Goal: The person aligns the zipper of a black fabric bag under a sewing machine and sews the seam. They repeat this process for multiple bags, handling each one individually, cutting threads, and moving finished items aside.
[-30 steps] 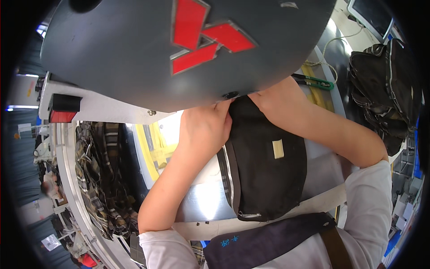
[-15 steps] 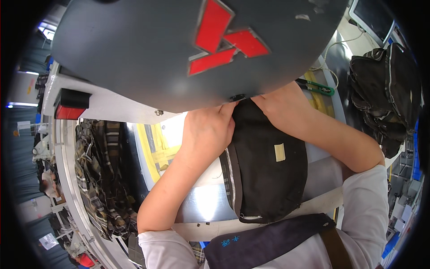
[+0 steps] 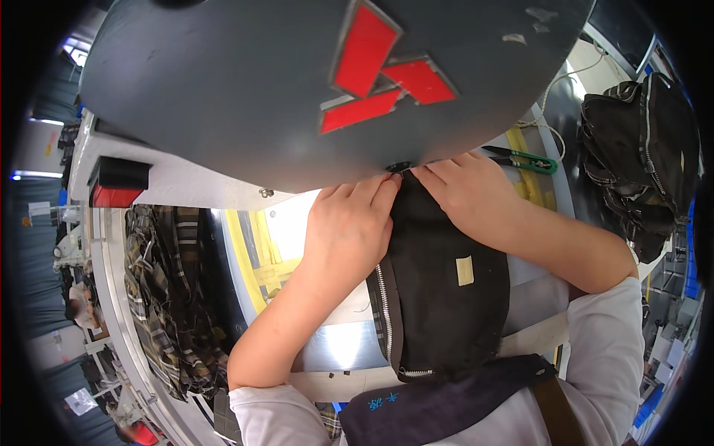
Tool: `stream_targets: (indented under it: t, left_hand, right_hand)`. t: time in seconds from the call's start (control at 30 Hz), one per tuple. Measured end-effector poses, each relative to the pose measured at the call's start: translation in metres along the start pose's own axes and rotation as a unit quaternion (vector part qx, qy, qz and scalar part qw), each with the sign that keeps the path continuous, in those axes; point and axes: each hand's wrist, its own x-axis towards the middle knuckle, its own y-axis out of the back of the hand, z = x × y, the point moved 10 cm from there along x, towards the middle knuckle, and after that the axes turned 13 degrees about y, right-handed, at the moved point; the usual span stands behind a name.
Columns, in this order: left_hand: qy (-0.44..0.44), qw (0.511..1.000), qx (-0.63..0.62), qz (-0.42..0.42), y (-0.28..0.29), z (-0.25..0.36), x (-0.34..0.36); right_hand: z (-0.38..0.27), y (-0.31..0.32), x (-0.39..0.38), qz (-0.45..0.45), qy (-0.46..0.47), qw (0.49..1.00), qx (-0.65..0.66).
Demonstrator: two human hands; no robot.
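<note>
A black fabric piece lies lengthwise on the machine bed, with a silver zipper along its left edge and a small pale yellow tab on its face. Its far end runs under the dark grey sewing machine head, which hides the needle area. My left hand is closed at the fabric's upper left edge, fingertips pressed together by the machine head. From the right, my right hand presses on the fabric's far end with bent fingers, its fingertips close to the left ones.
Green-handled thread snips lie beyond my right forearm. More black zippered pieces are piled at the right. Plaid fabric hangs at the left. Yellow tape strips mark the bed, and a white cord runs at the upper right.
The fabric piece sits slightly nearer to me, and both hands have shifted slightly the same way. The view has also moved a little. More of my right hand's fingers show.
</note>
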Motion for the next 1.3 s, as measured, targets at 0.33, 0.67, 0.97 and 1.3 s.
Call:
stream_targets:
  t: [0.33, 0.67, 0.97, 1.3]
  left_hand:
    - [-0.042, 0.997, 0.06, -0.017, -0.009, 0.007, -0.005]
    - [-0.004, 1.0, 0.024, -0.015, -0.005, 0.003, -0.002]
    - [-0.007, 1.0, 0.014, -0.001, -0.001, 0.003, 0.0]
    - [0.002, 1.0, 0.005, -0.013, -0.003, -0.002, 0.001]
  right_hand:
    - [0.002, -0.001, -0.001, 0.021, -0.001, 1.0, 0.008]
    - [0.0, -0.003, -0.001, 0.007, 0.017, 1.0, -0.011]
    - [0.0, -0.002, 0.0, -0.008, 0.014, 1.0, -0.018]
    - [0.005, -0.002, 0.0, 0.02, 0.004, 1.0, -0.001]
